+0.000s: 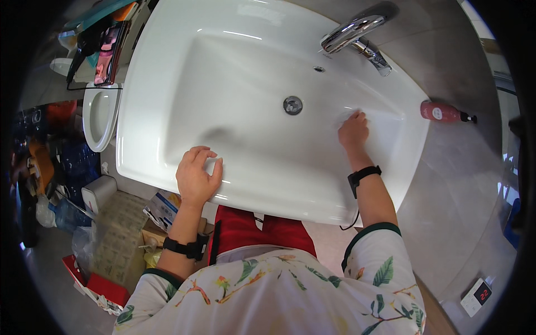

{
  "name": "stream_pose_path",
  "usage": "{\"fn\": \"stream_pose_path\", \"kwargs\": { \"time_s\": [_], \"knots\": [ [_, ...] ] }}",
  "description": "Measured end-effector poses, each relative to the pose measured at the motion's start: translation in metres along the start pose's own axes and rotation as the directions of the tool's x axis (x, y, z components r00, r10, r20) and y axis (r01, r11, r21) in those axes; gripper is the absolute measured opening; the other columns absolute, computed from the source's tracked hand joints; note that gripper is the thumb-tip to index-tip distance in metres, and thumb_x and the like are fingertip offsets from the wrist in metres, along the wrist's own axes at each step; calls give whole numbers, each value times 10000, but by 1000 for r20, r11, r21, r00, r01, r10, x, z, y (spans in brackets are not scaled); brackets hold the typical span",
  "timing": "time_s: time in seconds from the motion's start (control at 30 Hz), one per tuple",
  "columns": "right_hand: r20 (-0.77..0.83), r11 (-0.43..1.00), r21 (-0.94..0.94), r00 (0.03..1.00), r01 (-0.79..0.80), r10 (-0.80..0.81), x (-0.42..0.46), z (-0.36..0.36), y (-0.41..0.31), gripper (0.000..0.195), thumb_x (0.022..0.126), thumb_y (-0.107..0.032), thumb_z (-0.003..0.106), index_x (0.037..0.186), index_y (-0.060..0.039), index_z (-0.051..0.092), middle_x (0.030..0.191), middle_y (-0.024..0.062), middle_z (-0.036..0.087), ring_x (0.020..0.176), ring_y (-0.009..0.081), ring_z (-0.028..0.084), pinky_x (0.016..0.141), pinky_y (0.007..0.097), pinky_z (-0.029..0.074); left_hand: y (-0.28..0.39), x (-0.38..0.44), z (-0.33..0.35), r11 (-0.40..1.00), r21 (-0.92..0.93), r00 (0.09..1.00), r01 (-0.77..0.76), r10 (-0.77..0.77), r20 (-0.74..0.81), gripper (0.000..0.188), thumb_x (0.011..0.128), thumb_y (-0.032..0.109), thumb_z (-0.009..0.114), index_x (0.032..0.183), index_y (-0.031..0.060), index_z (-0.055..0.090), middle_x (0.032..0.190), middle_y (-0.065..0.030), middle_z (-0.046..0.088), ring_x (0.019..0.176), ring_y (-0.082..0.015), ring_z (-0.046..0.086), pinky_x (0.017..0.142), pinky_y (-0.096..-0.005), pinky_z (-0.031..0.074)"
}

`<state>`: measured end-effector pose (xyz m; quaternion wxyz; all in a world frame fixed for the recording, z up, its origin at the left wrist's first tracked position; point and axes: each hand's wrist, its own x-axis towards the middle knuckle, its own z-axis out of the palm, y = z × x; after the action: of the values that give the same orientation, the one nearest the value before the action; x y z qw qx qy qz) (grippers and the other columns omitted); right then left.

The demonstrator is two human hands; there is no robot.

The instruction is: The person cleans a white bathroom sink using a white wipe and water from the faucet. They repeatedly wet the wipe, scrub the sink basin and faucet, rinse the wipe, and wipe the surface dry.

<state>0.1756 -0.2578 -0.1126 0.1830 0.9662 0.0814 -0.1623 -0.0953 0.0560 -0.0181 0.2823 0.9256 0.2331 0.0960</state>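
Observation:
A white ceramic washbasin (251, 113) fills the upper middle of the head view, with a round metal drain (292, 105) in its floor. My left hand (198, 176) is over the basin's near left rim, thumb and fingers curved apart with nothing between them. Inside the basin at the right, my right hand (354, 130) is low near the sloping wall, its fingers bunched; whether something small, such as a cloth, is under them cannot be told. A chrome faucet (356, 31) with a lever stands at the back right rim. I see no running water.
A pink pump bottle (444, 112) is beside the basin's right corner. At the left are a toilet (100, 115), a phone (109, 54) on a cluttered surface, and a cable. Boxes and plastic bags (83, 247) crowd the lower left. A white control with a lit display (476, 296) is at the lower right.

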Motion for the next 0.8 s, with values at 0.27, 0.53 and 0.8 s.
{"fn": "stream_pose_path", "kwargs": {
  "time_s": [0.27, 0.53, 0.8],
  "knots": [
    [-73, 987, 144, 996, 66, -56, 9, 9, 5, 568, 902, -129, 538, 1384, 96, 340, 1289, 175, 432, 1142, 302, 497, 910, 353, 499, 1, 0, -1, 1000, 16, 999, 24, -25, 21, 152, 755, 189, 715, 855, 89, 658, 999, -85, 654, 893, -279, 628, 753, -374, 510],
    [-52, 656, 541, 799, 527, -599, -54, 23, -68, 230, 888, -67, 527, 1115, -49, 507, 1151, 184, 533, 1126, 379, 511, 959, 467, 429, 0, -4, -2, 998, 27, 998, 57, -58, 19, 150, 766, 195, 709, 858, 93, 649, 980, -72, 653, 889, -283, 622, 750, -380, 505],
    [-54, 805, -30, 803, 592, -593, 29, -13, 88, 191, 849, -41, 501, 1017, -46, 592, 1048, 165, 580, 1008, 364, 559, 902, 442, 460, -1, 0, -2, 998, 13, 998, 60, -60, 28, 148, 783, 205, 698, 859, 89, 648, 980, -63, 653, 877, -278, 622, 737, -376, 503]
  ]
}}
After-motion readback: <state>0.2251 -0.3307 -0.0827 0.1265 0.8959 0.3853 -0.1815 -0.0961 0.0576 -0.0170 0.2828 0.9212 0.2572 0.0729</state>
